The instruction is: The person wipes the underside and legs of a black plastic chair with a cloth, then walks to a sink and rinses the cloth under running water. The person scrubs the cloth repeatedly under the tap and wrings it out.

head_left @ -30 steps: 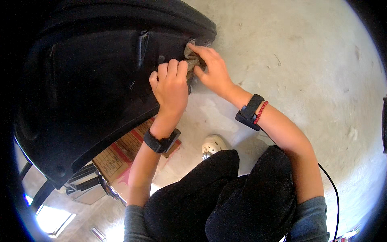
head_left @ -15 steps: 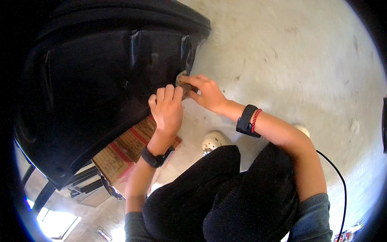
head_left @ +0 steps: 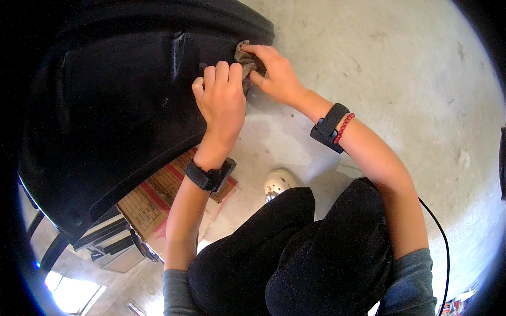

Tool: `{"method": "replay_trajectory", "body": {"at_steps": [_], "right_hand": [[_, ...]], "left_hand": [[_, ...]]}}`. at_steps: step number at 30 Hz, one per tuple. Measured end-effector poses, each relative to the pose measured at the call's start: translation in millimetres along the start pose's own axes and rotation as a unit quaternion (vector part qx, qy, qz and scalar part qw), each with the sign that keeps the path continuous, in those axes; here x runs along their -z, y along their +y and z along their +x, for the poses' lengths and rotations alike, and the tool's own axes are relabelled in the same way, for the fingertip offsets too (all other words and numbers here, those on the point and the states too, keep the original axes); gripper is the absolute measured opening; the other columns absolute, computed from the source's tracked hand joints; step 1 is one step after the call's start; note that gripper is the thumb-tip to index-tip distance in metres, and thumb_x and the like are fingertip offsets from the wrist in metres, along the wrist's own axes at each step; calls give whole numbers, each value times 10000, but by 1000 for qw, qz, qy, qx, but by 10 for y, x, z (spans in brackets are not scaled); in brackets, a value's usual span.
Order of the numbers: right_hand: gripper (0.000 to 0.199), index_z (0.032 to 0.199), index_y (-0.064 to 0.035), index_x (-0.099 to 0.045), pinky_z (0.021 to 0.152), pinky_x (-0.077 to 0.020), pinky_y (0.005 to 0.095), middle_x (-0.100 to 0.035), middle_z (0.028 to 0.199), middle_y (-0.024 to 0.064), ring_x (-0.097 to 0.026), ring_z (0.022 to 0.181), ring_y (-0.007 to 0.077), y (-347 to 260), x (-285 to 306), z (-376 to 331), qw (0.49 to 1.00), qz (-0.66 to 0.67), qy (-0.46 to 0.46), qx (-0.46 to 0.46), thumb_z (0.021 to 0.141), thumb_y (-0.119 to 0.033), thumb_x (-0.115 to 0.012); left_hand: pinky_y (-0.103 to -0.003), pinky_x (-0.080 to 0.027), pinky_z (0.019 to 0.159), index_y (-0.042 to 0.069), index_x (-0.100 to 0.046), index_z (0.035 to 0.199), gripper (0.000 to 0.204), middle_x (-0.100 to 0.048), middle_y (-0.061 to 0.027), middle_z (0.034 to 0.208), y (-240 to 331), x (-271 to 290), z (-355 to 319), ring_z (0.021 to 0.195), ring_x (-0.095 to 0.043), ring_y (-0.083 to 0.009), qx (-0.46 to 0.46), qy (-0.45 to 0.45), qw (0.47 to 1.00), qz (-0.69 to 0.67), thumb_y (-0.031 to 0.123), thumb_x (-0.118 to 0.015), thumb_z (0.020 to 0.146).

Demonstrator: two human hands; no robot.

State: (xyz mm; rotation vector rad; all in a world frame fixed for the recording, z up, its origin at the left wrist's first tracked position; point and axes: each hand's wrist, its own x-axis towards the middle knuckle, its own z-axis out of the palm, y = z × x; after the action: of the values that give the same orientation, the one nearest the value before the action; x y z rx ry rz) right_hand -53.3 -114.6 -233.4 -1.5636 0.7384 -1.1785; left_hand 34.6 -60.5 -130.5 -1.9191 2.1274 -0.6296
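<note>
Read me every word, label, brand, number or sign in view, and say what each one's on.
No text here is legible.
Cardboard box: print in a grid and rows, too small and blurred to read.
Black moulded piece: a small pale mark, too faint to tell whether it is lettering.
Colourful items at the lower right edge: too blurred to tell.
Cloth under the right hand: no lettering visible.

Panel [head_left: 121,110]: blocks everything leftward.
Floor [head_left: 379,68]: open past the panel's right edge, room for a hand.
Box [head_left: 142,210]: in the way along the panel's near edge.
Knees [head_left: 337,237]: bar the near side.
</note>
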Motion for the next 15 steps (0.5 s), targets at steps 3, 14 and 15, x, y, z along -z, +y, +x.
{"method": "replay_trajectory", "body": {"at_steps": [3, 14, 15], "right_hand": [[416, 1072, -47, -516, 850, -417, 396, -570, 1014, 141, -504, 980, 321, -16, 27, 40, 1000, -14, -8, 5, 659, -65, -570], [390, 1041, -81, -524, 792, -441, 365, -572, 993, 116, -530, 914, 301, -65, 50, 46, 997, -35, -65, -18, 656, -42, -576], [391, 1036, -78, -523, 794, -440, 364, -570, 993, 119, -529, 921, 305, -75, 1, -22, 998, -33, -59, -19, 652, -43, -581]], "left_hand": [[-320, -308, 741, 152, -520, 821, 229, -467, 6, 788, 4, -53, -19, 820, -469, -176, -8, 16, 1000, -15, 92, -660, 649], [-318, -306, 743, 146, -510, 811, 176, -460, -1, 783, -35, -60, -89, 819, -467, -179, -8, -13, 1000, -12, 103, -621, 682], [-317, -305, 744, 145, -510, 812, 172, -460, -1, 785, -49, -31, -120, 821, -466, -181, -9, -25, 1000, -13, 101, -616, 685]]}}
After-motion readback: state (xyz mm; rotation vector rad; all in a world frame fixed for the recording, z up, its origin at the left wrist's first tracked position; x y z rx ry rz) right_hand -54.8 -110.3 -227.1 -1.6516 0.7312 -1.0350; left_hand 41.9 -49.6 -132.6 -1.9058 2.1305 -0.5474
